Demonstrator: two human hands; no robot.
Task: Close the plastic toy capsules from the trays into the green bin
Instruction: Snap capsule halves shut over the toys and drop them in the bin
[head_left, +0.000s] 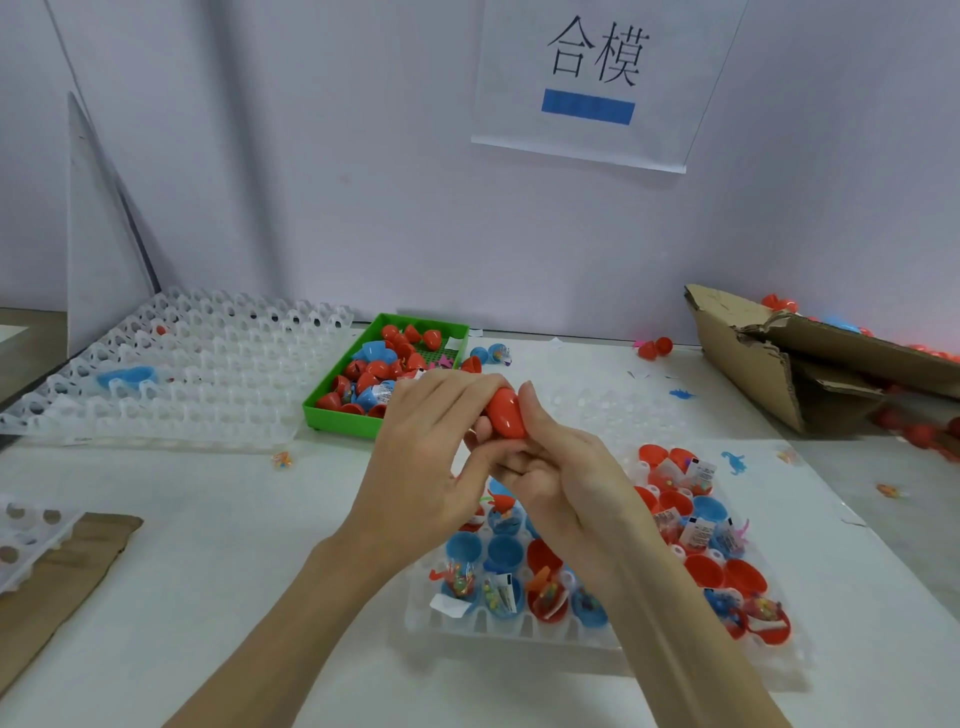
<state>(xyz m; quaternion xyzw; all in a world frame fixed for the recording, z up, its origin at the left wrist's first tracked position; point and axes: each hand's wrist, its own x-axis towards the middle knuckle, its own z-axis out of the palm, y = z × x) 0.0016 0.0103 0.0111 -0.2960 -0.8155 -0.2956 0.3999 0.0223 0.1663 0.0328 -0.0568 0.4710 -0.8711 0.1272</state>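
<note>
— White table (218, 545) fills the view. What sits biggest on it?

— Clear plastic trays: a stack (171, 364) at ten o'clock, nearly all hollows bare, and a nearer tray (519, 629) at five o'clock holding open red and blue capsule halves with small toys and paper slips inside. Torn cardboard box (789, 358) lies at two o'clock.

— And the green bin (337, 410)?

— Around twelve o'clock, just behind the hands, holding red and blue capsules.

— The hands?

— Left hand (421, 457) and right hand (561, 467) meet at centre, above the near tray. Both curl their fingers around one red capsule (506, 413), the right cupping it from beneath, the left's fingertips on top. Whether its halves are fully joined, I cannot tell.
</note>
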